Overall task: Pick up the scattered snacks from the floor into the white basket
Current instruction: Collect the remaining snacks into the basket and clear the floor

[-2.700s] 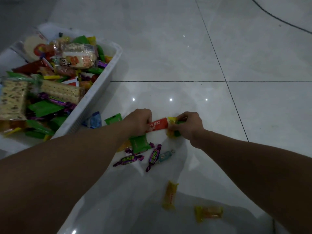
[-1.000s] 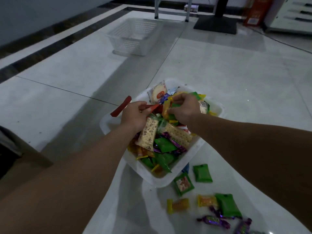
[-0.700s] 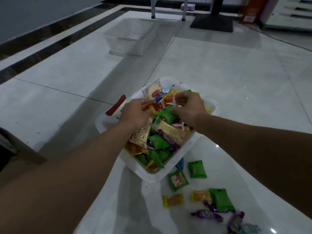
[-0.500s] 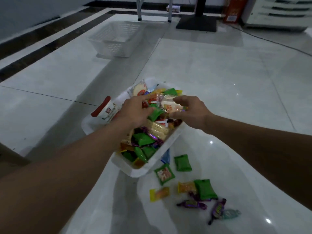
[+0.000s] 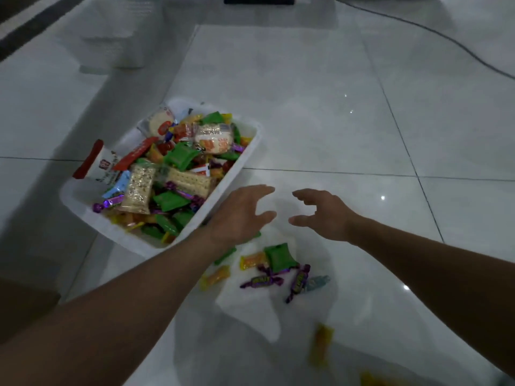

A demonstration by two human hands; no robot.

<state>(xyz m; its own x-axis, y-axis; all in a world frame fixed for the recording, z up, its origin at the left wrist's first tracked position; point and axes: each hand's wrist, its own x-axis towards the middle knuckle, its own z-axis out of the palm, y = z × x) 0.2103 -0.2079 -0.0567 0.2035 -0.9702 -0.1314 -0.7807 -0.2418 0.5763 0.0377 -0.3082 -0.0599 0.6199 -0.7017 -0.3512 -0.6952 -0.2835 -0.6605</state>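
Beside the white basket [image 5: 250, 151], left hand [image 5: 239, 215] and right hand [image 5: 323, 215] hover empty, fingers spread, above floor snacks [image 5: 278, 259]; slippery wrappers may escape a hasty grab.

Both bare forearms stretch forward, the left passing by the near corner of the basket [image 5: 242, 166], the right held farther out from it. The left hand [image 5: 240, 213] hovers just beside the basket's long wall, palm down, fingers spread and relaxed, thumb pointing toward the other hand, holding nothing. The right hand [image 5: 324, 214] hangs level with it on the side away from the basket, fingers loosely curved, thumb beneath them, empty too; the two hands are near each other but not touching.
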